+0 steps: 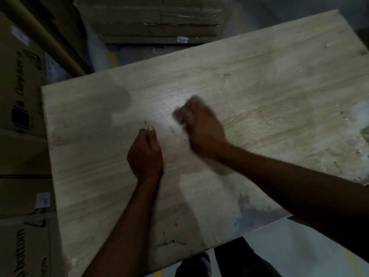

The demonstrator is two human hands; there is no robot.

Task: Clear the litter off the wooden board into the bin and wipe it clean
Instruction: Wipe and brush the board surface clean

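A pale wooden board (259, 76) fills most of the head view, lit brightest in its middle. My right hand (201, 126) is blurred with motion on the board's centre, its fingers curled over a small dark grey wad, perhaps a cloth (182, 113). My left hand (145, 152) rests on the board just left of it, loosely fisted with the thumb tip up; whether it holds anything is hidden. Small crumbs and a whitish smear (357, 116) lie at the board's right edge. Dark scuff marks (169, 241) show near the front edge.
Cardboard boxes (22, 116) stand stacked along the left side. More flattened cartons (155, 19) are piled beyond the board's far edge. A grey floor (299, 252) shows at the lower right, with my dark shoe (194, 264) below the board's front edge.
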